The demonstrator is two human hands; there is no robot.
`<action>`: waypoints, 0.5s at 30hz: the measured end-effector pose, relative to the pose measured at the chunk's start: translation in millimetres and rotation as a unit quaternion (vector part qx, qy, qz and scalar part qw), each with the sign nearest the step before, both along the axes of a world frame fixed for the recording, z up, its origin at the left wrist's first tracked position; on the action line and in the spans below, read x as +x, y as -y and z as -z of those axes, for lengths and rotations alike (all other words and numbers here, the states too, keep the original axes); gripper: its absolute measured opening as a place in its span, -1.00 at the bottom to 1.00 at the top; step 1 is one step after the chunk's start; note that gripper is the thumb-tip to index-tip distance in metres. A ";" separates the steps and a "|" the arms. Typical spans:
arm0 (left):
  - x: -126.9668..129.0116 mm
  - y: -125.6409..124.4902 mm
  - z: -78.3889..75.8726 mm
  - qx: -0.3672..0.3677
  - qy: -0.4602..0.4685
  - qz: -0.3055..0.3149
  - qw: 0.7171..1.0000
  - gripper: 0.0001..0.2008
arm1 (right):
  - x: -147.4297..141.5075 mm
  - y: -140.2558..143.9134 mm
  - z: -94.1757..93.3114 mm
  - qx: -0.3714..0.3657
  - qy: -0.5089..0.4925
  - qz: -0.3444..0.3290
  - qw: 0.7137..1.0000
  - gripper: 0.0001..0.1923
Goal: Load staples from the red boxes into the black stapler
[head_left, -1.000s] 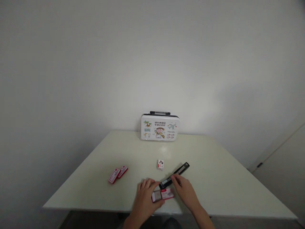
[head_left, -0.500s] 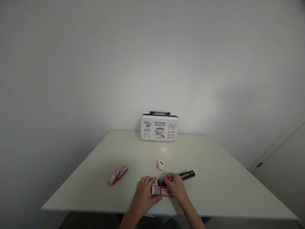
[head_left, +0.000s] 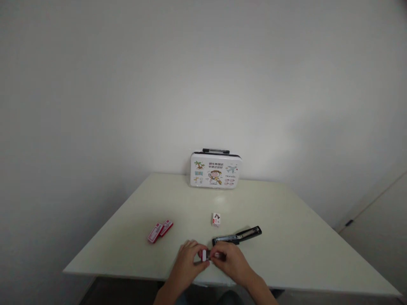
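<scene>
Both hands, left (head_left: pixel 187 263) and right (head_left: pixel 231 262), pinch a small staple box (head_left: pixel 210 255) at table's (head_left: pixel 286 254) 6 o'clock edge. Stapler (head_left: pixel 237 236) lies open at the box's 1 o'clock, apparently not yet loaded; two red boxes (head_left: pixel 160 230) sit untouched at 10 o'clock.

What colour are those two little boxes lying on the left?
Red and white boxes, seen best in the head view.

Head view — forward, downward, close

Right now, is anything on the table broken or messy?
Nothing looks broken or spilled. The black stapler lies swung open flat on the table, which is a bit unusual. Both hands, left and right, hold a small box between them.
</scene>
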State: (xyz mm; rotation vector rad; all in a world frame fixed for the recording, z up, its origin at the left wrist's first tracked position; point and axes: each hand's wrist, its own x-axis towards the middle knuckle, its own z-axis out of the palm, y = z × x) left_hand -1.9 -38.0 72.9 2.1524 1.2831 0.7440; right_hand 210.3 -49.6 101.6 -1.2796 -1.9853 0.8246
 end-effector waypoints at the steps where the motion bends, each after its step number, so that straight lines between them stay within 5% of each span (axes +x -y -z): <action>1: -1.2 -0.6 0.0 -0.001 0.001 0.003 1.000 -0.75 | 2.1 -1.0 -1.9 0.008 0.011 -0.012 1.000 -0.82; 7: -5.0 -1.1 -0.5 -0.002 0.007 0.012 1.000 -0.72 | 12.8 -3.4 -13.1 0.045 0.045 -0.055 0.996 -0.79; 15: -2.7 -0.7 -2.1 -0.003 0.011 0.006 1.000 -0.72 | 8.1 10.5 -10.4 0.063 0.091 0.018 0.994 -0.79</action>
